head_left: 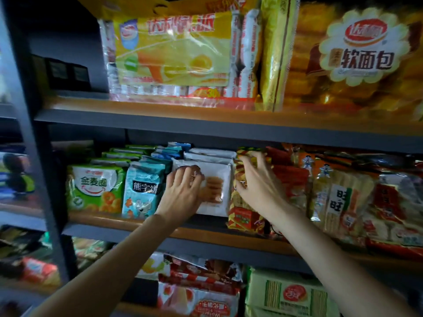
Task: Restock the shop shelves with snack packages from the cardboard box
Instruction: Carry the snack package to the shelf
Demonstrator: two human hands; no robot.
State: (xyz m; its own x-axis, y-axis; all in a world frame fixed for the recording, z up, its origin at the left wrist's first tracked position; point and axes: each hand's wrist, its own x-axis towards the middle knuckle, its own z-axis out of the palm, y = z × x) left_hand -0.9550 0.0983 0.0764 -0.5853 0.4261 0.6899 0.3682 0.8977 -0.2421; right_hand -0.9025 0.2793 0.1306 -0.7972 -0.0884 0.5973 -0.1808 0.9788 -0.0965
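Two bare forearms are reaching up from the bottom edge toward the middle shelf (128,221), an orange-brown board on a dark metal frame.

Left hand (180,193) is lying against the front of a white snack packet (217,179) printed with biscuits; fingers are spread and only lightly bent over its upper left corner, pressing rather than clasping. That packet is standing upright at the front of a row of like white packets running back into the shelf.

Right hand (258,181) is sitting just beside it, fingers curled round the top edge of a yellow-and-red striped packet (242,216), thumb side toward the white packet. The striped packet is standing at the shelf's front lip, touching the white packet on one side and red packets (290,179) on the other.

Left of the white row, a blue bear-biscuit packet (144,188) and a green packet (96,188) are standing upright, side by side. Far right, rice-cracker bags (338,200) are leaning along the same shelf.

Upper shelf is carrying a large yellow cake multipack (174,53) and an orange soft-bread bag (357,49). Lower shelf is showing red wafer packs (199,275) and a pale green box (286,294). Edges of the view are blurring.
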